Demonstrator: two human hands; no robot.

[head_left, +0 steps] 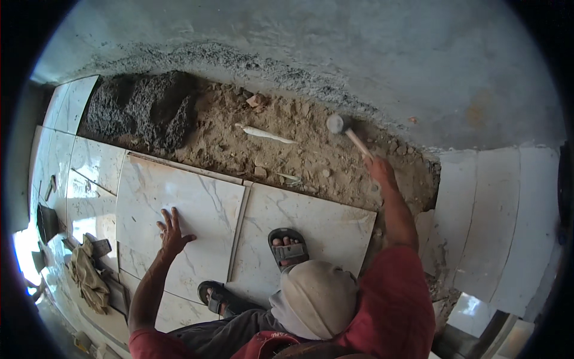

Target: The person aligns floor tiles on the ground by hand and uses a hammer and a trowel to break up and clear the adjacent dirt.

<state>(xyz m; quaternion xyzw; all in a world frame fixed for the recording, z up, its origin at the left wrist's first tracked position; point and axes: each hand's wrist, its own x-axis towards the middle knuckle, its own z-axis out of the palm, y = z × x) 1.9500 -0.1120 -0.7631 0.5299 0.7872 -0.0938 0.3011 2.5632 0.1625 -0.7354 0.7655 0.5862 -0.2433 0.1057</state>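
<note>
My right hand is wrapped round the wooden handle of a mallet. Its round grey head is over the bare earth, near the foot of the wall; whether it touches the ground I cannot tell. Fingers spread, my left hand rests on a large white marble-patterned floor tile. Beside that tile, across a raised edge, lies a second large tile with one of my sandalled feet on it.
Wet dark mortar is heaped at the far left of the earth strip. A pale stick-like piece and stones lie in the soil. The grey wall borders it behind. Crumpled cloth lies at left; white steps stand at right.
</note>
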